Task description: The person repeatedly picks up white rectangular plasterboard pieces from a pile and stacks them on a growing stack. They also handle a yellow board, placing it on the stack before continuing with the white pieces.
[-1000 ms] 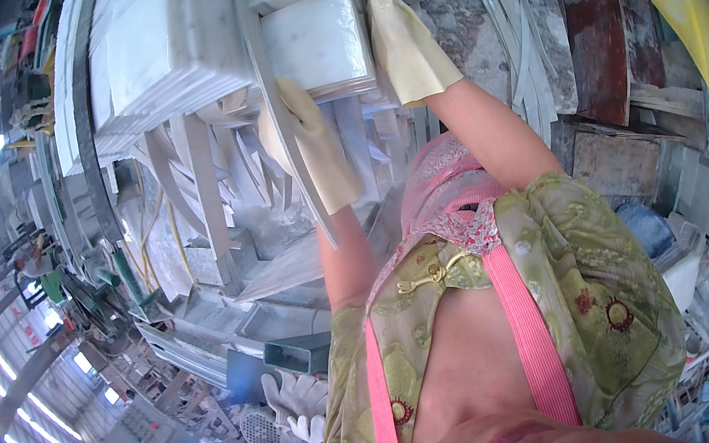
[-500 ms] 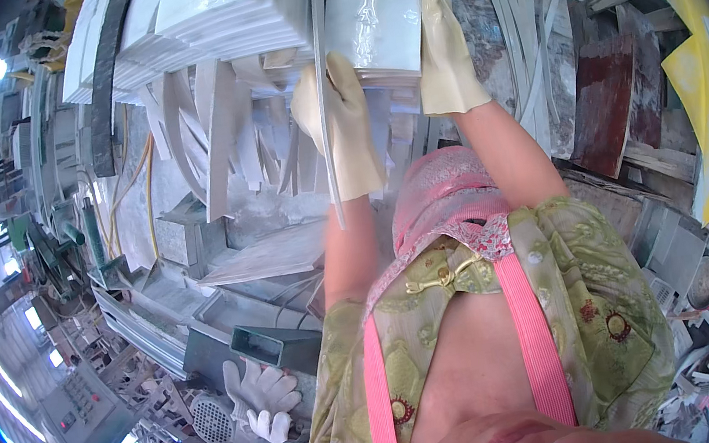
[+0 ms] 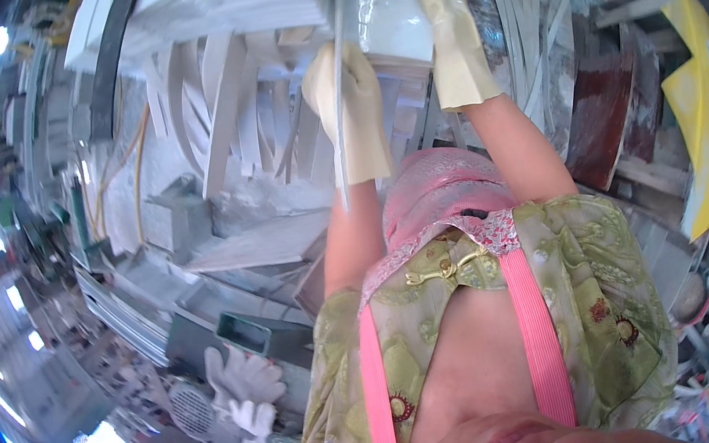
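Both my hands wear cream rubber gloves and reach to the top of the view. My right hand (image 3: 458, 40) grips the right edge of a glossy white tile (image 3: 387, 18), its thumb near the face and its fingers along the outer side. My left hand (image 3: 349, 103) is closed beside the tile's near left corner; what its curled fingers hold is hidden. A long thin grey strip (image 3: 341, 126) passes in front of the left glove. To the left of it stands a thick stack of white tiles (image 3: 226, 7), crossed by a dark bar (image 3: 112, 61).
Narrow offcut strips (image 3: 221, 109) hang below the stack, and more long strips (image 3: 515, 16) lie to the right. Beyond them are a reddish-brown board (image 3: 602, 111) and a yellow panel (image 3: 699, 104). White work gloves (image 3: 246, 381) rest by a green box-shaped metal piece (image 3: 249, 332) at lower left.
Both hands have shifted slightly right, and the right thumb now stands apart from the fingers. The whole view has moved a little, with the tile stack sitting higher in the picture.
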The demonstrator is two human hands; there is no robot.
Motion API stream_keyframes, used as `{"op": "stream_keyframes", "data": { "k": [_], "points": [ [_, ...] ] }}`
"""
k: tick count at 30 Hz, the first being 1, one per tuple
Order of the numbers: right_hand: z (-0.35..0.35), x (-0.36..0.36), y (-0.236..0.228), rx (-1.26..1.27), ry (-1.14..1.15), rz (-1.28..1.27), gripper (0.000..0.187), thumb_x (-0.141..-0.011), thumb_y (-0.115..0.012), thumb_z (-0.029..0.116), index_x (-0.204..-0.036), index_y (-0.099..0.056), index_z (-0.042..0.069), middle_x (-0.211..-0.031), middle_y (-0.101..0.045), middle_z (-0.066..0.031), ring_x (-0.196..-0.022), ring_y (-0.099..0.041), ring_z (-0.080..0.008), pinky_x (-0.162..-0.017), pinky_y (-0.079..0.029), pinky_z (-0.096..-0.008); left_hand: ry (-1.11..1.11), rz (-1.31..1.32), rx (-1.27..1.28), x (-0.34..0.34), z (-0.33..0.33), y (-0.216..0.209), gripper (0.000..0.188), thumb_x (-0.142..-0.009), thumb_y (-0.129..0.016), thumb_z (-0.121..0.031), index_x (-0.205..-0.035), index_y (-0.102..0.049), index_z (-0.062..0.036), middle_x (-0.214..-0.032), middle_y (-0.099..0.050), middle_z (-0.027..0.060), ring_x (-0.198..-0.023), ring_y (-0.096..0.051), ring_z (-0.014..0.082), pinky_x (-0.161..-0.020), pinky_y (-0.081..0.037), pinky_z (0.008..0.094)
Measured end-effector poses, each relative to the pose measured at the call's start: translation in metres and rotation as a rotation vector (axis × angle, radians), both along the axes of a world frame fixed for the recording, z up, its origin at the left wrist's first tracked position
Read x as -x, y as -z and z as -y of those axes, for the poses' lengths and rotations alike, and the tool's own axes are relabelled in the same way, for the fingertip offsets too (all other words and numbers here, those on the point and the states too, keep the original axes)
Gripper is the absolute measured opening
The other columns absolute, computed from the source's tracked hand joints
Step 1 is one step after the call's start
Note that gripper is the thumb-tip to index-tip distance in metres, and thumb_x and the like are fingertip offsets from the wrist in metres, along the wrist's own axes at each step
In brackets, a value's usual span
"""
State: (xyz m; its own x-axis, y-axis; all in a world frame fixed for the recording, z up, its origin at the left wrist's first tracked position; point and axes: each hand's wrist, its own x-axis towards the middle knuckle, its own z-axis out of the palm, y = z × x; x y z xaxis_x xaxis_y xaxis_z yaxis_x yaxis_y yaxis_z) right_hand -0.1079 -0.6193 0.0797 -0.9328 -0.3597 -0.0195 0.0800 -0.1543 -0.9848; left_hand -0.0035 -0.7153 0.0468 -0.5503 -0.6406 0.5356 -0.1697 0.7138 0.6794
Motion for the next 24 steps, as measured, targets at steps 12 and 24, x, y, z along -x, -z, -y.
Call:
{"op": "stream_keyframes", "data": {
  "k": [12, 24],
  "points": [
    [0.009, -0.002, -0.003, -0.021, -0.137, -0.006, 0.059, -0.107, -0.048, 0.041, -0.149, -0.045, -0.001, -0.140, -0.057, -0.0157, -0.124, -0.060, -0.0253, -0.104, -0.049, -0.0390, -0.149, -0.143, -0.527, -0.049, -0.001, 0.001, 0.032, -0.098, -0.062, -0.028, -0.122, -0.072, -0.0101, -0.120, -0.070, 0.0127, -0.119, -0.058, 0.0289, -0.106, -0.043, 0.0409],
    [0.008, -0.012, -0.015, -0.107, -0.123, -0.013, 0.059, -0.110, -0.041, 0.043, -0.149, -0.045, 0.000, -0.140, -0.056, -0.0141, -0.126, -0.058, -0.0235, -0.105, -0.047, -0.0366, 0.090, -0.150, -0.437, -0.040, 0.007, -0.017, 0.030, -0.089, -0.069, -0.023, -0.113, -0.074, -0.0055, -0.102, -0.073, 0.0205, -0.100, -0.067, 0.0398, -0.088, -0.052, 0.0448]
  ]
}}
